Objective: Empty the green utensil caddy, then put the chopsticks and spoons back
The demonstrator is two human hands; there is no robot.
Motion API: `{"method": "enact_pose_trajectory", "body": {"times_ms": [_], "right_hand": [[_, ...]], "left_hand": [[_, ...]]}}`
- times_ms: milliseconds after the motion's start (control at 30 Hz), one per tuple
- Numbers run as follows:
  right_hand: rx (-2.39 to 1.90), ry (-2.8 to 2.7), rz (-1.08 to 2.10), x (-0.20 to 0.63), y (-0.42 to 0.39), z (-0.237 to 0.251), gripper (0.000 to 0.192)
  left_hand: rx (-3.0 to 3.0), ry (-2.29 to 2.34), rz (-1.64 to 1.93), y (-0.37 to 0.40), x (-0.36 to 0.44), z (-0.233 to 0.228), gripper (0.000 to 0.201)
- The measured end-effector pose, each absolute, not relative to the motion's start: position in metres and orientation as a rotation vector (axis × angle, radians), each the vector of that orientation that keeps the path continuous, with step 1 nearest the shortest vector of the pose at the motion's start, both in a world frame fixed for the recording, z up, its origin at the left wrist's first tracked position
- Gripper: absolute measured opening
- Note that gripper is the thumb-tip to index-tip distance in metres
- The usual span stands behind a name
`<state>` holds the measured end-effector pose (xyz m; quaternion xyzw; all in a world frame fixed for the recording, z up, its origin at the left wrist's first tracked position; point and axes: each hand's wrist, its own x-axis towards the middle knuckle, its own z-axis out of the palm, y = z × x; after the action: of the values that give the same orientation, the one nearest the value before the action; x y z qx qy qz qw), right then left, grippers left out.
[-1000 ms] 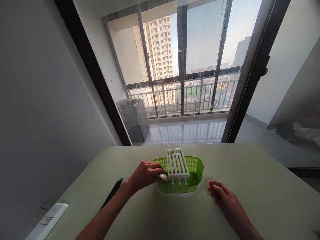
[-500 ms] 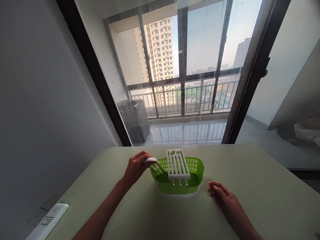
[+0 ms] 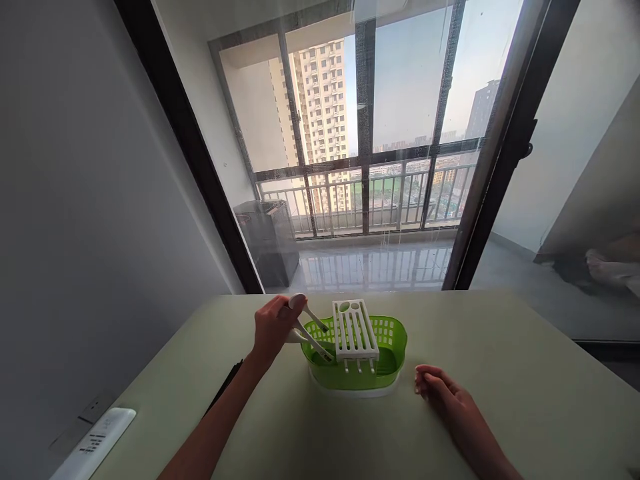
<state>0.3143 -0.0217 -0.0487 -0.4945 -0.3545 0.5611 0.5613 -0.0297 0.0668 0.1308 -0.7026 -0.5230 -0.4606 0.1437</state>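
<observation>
Over the green basket's (image 3: 353,381) left end: left hand (image 3: 273,327) gripping white spoons (image 3: 314,343) near their bowls, so handles slant downward.
White rack (image 3: 357,353): on the basket, apparently supported by its rim.
Right hand (image 3: 443,387): resting on the table (image 3: 500,347), loosely curled; how closed, I cannot tell.
</observation>
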Motion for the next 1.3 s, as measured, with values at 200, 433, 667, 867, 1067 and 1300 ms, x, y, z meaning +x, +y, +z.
{"method": "enact_pose_trajectory", "body": {"times_ms": [200, 433, 667, 867, 1067, 1300], "right_hand": [[-1.169, -0.857, 1.319, 0.315, -0.021, -0.050, 0.044], [-1.152, -0.869, 1.319, 0.315, -0.020, -0.052, 0.045], [-1.188, -0.873, 1.312, 0.316, -0.022, -0.050, 0.046], [-1.179, -0.877, 1.288, 0.315, -0.020, -0.050, 0.045], [-1.180, -0.894, 1.284, 0.315, -0.019, -0.054, 0.044], [-1.172, -0.923, 1.313, 0.316, -0.019, -0.059, 0.042]], "left_hand": [[-2.011, -1.501, -1.328, 0.068, -0.027, 0.136, 0.041], [-1.976, -1.495, -1.371, 0.069, -0.022, 0.150, 0.041], [-1.960, -1.474, -1.402, 0.075, -0.015, 0.173, 0.044], [-1.862, -1.499, -1.518, 0.077, -0.015, 0.203, 0.039], [-1.726, -1.708, -1.814, 0.062, -0.026, 0.231, 0.037], [-1.647, -2.070, -1.891, 0.048, -0.074, 0.225, 0.045]]}}
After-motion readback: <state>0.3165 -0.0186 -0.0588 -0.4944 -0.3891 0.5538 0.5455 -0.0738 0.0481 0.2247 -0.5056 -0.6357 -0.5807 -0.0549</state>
